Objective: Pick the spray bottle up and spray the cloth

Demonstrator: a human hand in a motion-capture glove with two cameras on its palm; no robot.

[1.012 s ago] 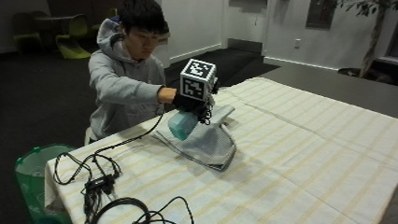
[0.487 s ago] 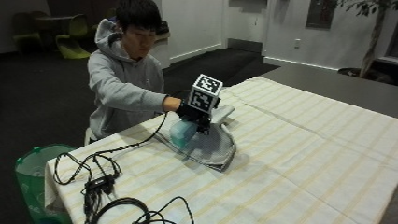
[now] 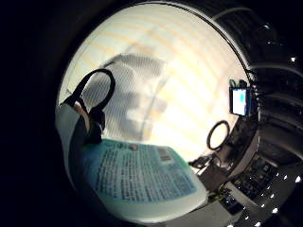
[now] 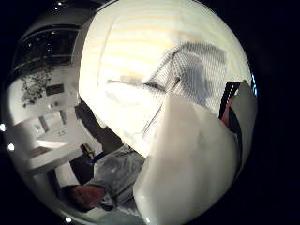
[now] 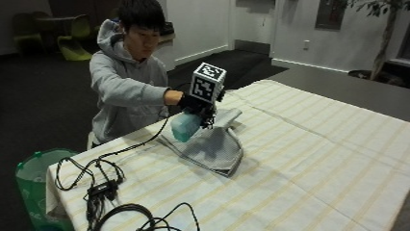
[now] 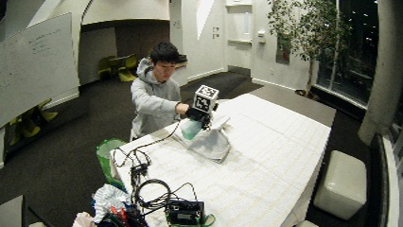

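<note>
The gloved right hand [image 5: 195,103] is gripping the spray bottle [image 5: 184,125], fingers curled round its neck, and is holding it in the air just above the near end of the grey cloth [image 5: 214,147], its pale green body hanging below the hand and its head pointing toward the fabric; that looks like a hold for spraying, since the palm views are showing the cloth [image 3: 130,94] lying right under the bottle [image 3: 142,177]. The cloth is lying folded on the striped tablecloth [image 5: 307,159], near the table edge where the person is sitting (the bare hand is not showing, so I cannot tell what it is doing). Nearest the camera, at about seven o'clock from the cloth, black cables [image 5: 106,187] are trailing toward the table corner, well apart from the fabric. From one to four o'clock of the cloth the tablecloth is stretching away with nothing showing on it, so the hand is having plenty of room to swing outward.
</note>
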